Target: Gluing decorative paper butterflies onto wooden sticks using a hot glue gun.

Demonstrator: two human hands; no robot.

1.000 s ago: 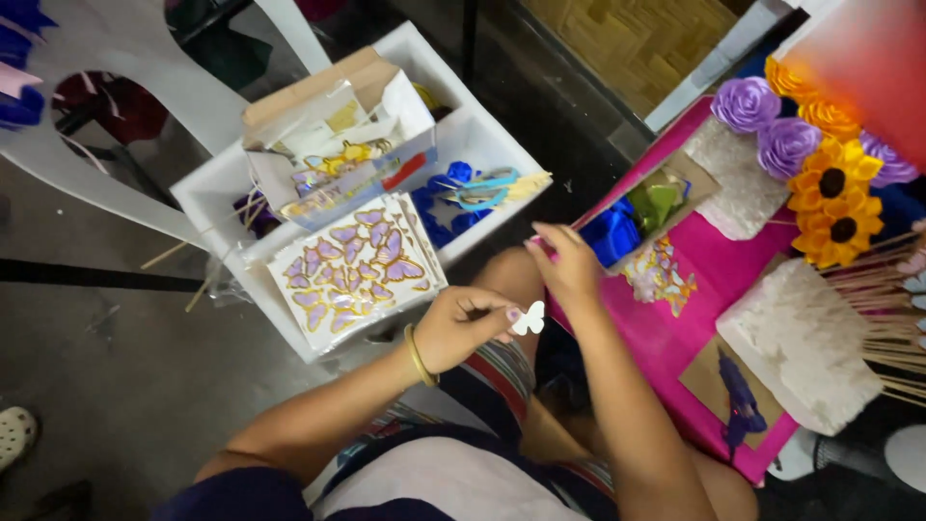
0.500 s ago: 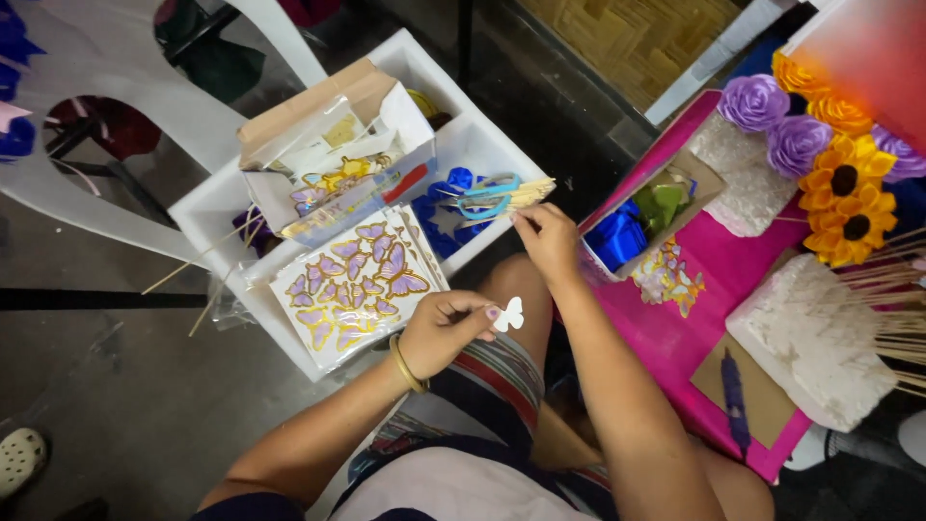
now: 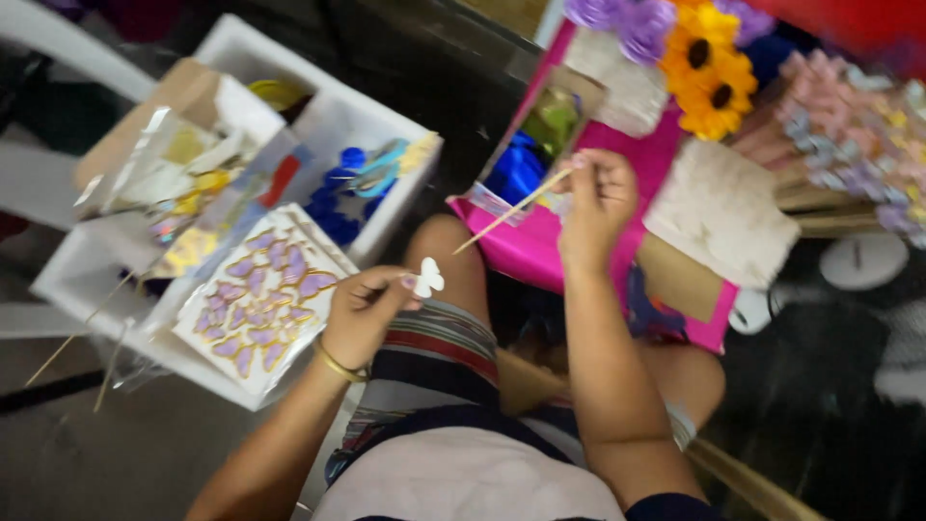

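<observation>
The small white paper butterfly (image 3: 428, 277) is pinched between the thumb and fingertips of the left hand (image 3: 365, 311), held just above the person's knee; it is plain white with rounded wings, one pair larger than the other, and it shows no pattern that I can make out. The right hand (image 3: 598, 205) has its fingers closed on one end of a thin wooden stick (image 3: 511, 210), which slants down and to the left toward the butterfly, its tip near it but not touching. A gold bangle (image 3: 341, 367) circles the left wrist. The person sits with a striped cloth over the lap, over a dark, blurred floor. To the left stands a white box (image 3: 333, 125) with compartments, holding blue paper shapes and loose packets, and resting on it is one white card (image 3: 258, 307) covered with purple, gold-edged butterflies, too blurred to count surely. A few more sticks poke out at the box's lower left. To the right a pink tray (image 3: 540, 246) lies against the knee, carrying two white, rough-looking blocks and some blue and green pieces. Beyond it I count two yellow sunflowers (image 3: 716, 69) with dark centres and at least two purple paper roses (image 3: 622, 17), then a heap of pale pink and lilac pieces on sticks.
</observation>
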